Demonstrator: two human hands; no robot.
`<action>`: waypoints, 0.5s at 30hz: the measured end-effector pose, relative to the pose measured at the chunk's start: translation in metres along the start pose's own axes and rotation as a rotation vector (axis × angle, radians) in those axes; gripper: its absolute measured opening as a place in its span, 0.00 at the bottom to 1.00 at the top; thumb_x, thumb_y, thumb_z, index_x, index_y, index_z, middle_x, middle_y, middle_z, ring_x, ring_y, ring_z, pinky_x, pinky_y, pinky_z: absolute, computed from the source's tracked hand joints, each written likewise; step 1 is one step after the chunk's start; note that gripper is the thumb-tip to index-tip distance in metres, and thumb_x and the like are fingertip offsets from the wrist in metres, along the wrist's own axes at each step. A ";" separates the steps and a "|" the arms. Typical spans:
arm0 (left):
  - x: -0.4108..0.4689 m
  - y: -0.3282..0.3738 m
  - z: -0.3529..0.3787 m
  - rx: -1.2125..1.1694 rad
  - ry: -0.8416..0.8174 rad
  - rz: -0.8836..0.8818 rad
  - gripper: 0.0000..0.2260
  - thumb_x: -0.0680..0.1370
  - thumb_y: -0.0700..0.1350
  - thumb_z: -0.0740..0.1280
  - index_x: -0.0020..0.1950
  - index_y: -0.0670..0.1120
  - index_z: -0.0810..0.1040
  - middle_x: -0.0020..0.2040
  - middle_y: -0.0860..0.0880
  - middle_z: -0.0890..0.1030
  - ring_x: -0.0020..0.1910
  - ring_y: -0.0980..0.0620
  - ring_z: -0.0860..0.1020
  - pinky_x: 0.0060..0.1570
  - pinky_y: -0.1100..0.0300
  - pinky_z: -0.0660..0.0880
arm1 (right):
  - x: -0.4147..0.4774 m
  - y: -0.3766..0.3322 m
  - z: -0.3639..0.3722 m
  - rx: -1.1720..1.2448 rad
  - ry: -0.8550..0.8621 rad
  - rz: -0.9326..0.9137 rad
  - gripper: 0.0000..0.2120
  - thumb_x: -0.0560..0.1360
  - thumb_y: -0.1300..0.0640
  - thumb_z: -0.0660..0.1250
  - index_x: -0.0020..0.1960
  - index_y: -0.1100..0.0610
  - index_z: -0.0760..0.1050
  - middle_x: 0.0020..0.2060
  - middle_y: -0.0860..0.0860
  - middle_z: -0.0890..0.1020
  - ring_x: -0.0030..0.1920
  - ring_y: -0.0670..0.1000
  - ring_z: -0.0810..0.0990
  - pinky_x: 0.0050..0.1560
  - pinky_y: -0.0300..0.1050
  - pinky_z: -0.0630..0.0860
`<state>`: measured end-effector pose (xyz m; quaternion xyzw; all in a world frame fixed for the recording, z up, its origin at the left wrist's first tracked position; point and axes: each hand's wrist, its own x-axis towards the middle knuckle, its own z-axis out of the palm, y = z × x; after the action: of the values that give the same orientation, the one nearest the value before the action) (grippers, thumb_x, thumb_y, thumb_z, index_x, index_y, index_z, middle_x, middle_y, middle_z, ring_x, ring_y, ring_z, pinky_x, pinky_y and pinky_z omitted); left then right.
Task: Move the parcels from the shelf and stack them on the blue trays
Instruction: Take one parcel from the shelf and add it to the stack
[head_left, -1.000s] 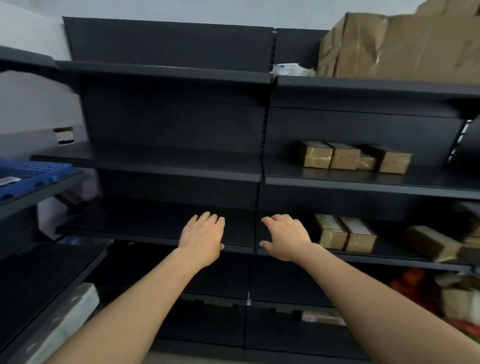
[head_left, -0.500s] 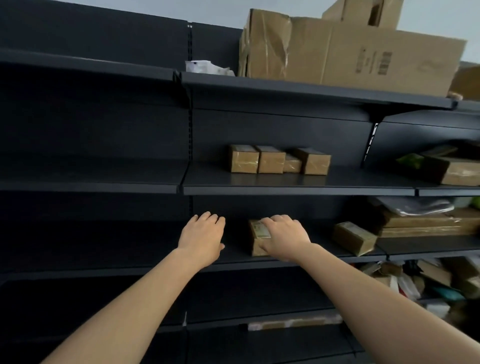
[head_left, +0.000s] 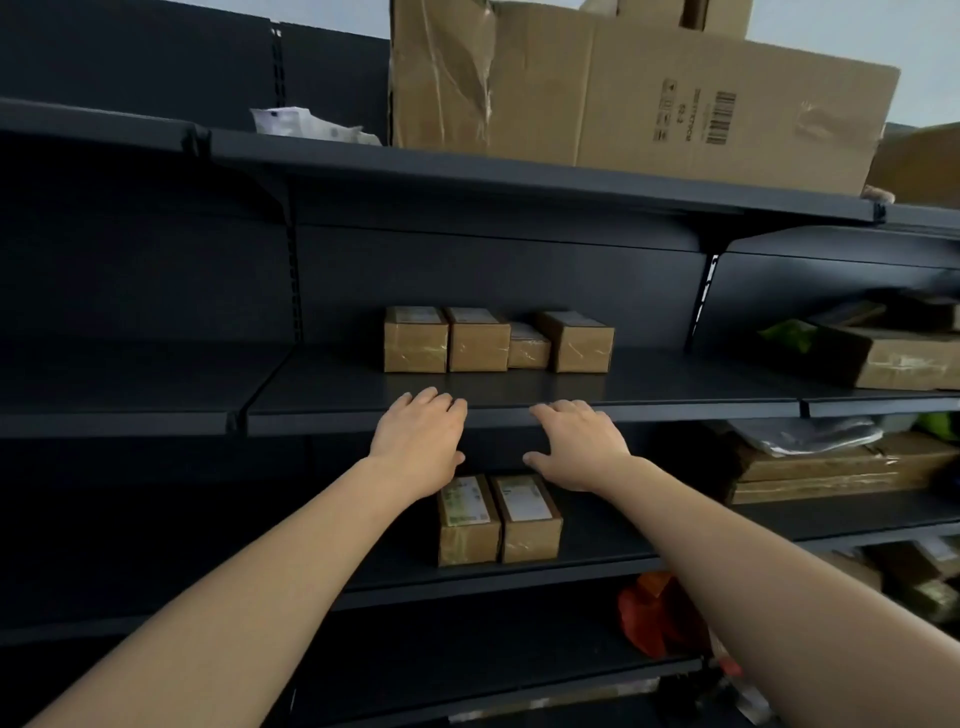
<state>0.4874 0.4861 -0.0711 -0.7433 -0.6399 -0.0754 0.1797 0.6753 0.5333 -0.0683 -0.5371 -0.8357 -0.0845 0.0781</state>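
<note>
Several small brown parcels (head_left: 496, 340) stand in a row on the middle dark shelf (head_left: 675, 387). Two more labelled parcels (head_left: 498, 519) sit side by side on the shelf below. My left hand (head_left: 421, 441) and my right hand (head_left: 576, 444) are both stretched out in front of the middle shelf's front edge, palms down, fingers apart, holding nothing. They hover just above the two lower parcels and below the upper row. No blue tray is in view.
A large cardboard box (head_left: 649, 88) and a white bag (head_left: 311, 124) rest on the top shelf. Flat cartons (head_left: 836, 467) and more boxes (head_left: 893, 358) fill the right bays. A red bag (head_left: 654, 613) lies lower right. The left bays are dark.
The view has swung right and up along the shelving. Both hands have risen from the lower shelf level to the middle shelf's edge, still holding nothing.
</note>
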 end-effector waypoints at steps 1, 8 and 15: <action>0.013 0.000 0.001 0.004 0.014 0.004 0.29 0.78 0.53 0.65 0.75 0.45 0.61 0.73 0.47 0.68 0.74 0.47 0.62 0.73 0.50 0.59 | 0.010 0.005 0.000 0.001 0.010 0.002 0.31 0.76 0.43 0.65 0.75 0.53 0.61 0.69 0.54 0.71 0.70 0.57 0.67 0.67 0.54 0.67; 0.102 -0.012 0.021 -0.010 0.048 -0.005 0.30 0.78 0.52 0.65 0.77 0.45 0.59 0.76 0.46 0.64 0.76 0.47 0.58 0.72 0.50 0.60 | 0.095 0.037 0.009 0.002 0.025 0.025 0.30 0.75 0.45 0.65 0.73 0.53 0.63 0.67 0.56 0.73 0.67 0.58 0.69 0.64 0.55 0.69; 0.175 -0.032 0.044 -0.010 0.069 0.008 0.29 0.79 0.51 0.65 0.76 0.43 0.60 0.75 0.44 0.65 0.75 0.45 0.60 0.73 0.50 0.59 | 0.181 0.055 0.022 0.033 -0.009 0.027 0.31 0.75 0.44 0.66 0.74 0.53 0.62 0.72 0.54 0.67 0.71 0.58 0.65 0.67 0.55 0.68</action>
<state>0.4811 0.6673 -0.0463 -0.7437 -0.6300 -0.1034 0.1980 0.6498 0.7211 -0.0462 -0.5472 -0.8300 -0.0673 0.0845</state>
